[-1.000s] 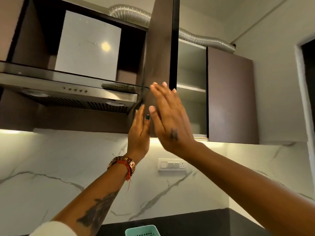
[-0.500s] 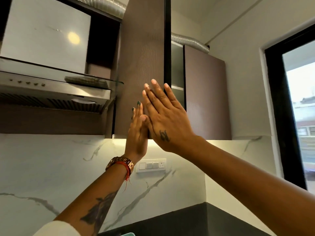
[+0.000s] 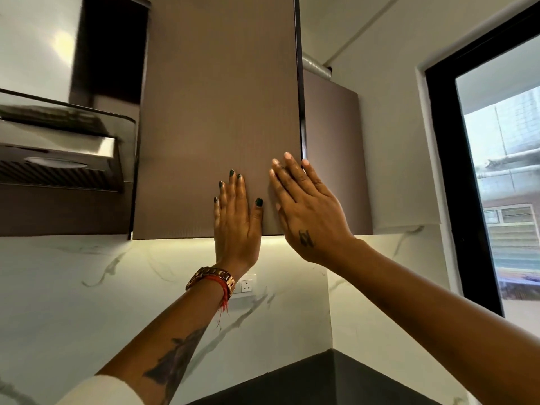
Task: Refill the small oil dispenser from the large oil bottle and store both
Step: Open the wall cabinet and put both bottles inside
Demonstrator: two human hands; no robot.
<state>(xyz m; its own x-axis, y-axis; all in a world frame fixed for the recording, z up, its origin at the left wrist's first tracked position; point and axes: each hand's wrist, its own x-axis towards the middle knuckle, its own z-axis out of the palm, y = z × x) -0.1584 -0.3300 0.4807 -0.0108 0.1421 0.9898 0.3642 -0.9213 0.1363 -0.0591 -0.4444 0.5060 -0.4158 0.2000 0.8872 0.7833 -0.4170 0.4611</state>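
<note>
Neither the oil dispenser nor the large oil bottle is in view. A brown upper cabinet door fills the middle of the view, almost flush with the cabinet, a thin dark gap left along its right edge. My left hand lies flat against the door's lower part, fingers straight. My right hand presses flat on the door's lower right corner, fingertips near its edge. Both hands hold nothing.
A steel chimney hood hangs at the left. A second brown cabinet door stands right of the first. A wall switch plate sits on the marble backsplash. A dark countertop corner lies below, a window at the right.
The cabinet door has swung from wide open to almost closed under both palms. The shelves inside are now hidden. My view has turned to the right.
</note>
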